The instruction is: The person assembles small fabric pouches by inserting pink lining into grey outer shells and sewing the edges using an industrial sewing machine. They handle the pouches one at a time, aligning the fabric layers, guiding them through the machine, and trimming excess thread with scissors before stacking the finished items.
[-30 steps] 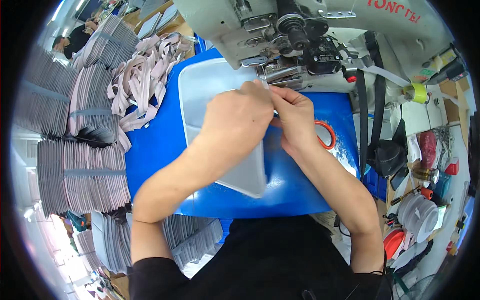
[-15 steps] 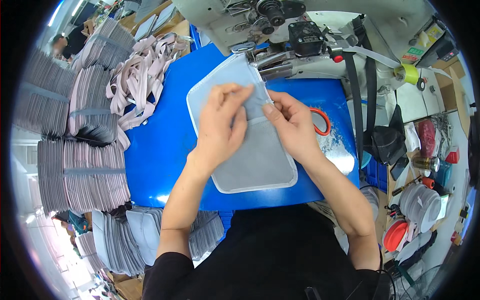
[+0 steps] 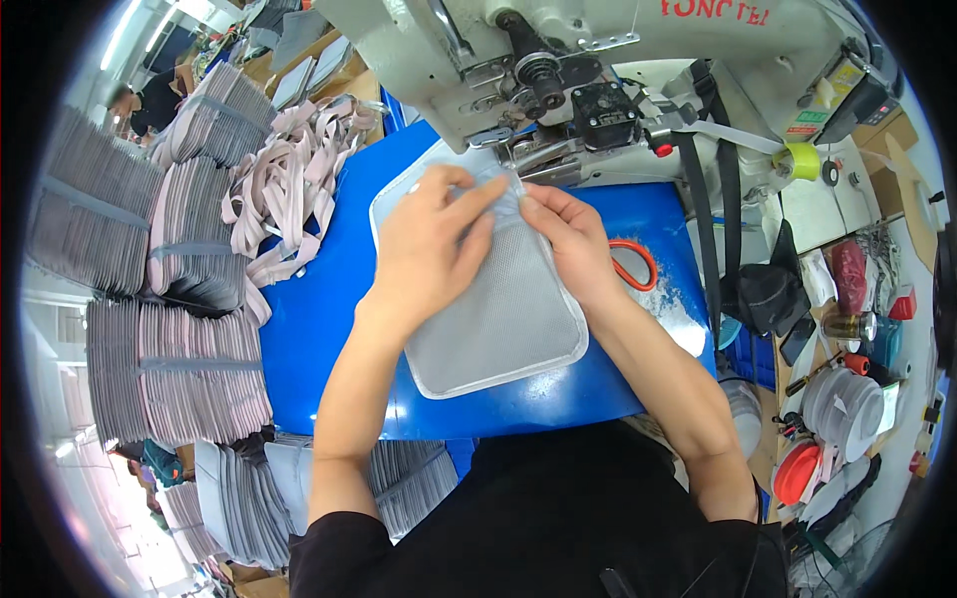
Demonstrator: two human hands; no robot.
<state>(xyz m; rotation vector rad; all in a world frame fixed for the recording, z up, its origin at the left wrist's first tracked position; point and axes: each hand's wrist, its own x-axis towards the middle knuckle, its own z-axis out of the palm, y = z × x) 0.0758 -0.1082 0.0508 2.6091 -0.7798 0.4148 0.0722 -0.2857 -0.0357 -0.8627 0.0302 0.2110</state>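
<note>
A flat grey fabric panel (image 3: 493, 334) with rounded corners and a pale bound edge lies on the blue table. Its mesh part is towards me, and its smoother far end reaches under the head of a sewing machine (image 3: 543, 85). My right hand (image 3: 570, 239) pinches the panel's right edge between thumb and fingers, just short of the machine. Over the panel's left half is my left hand (image 3: 429, 244), thumb and index finger apart, the index stretched towards that same edge. The other left fingers are bent and slightly blurred. The machine's needle area is partly hidden.
Orange-handled scissors (image 3: 635, 264) lie right of my right hand, among pale lint. Pinkish straps (image 3: 289, 184) heap at the table's left, beside tied stacks of grey panels (image 3: 199, 364). Black straps (image 3: 710, 219) hang at the right. A person (image 3: 150, 105) is far left.
The mesh part's upper edge sits closer to the machine. My left hand has shifted slightly left and down, still with fingers apart. My right hand keeps its pinch; the whole view has shifted a little.
</note>
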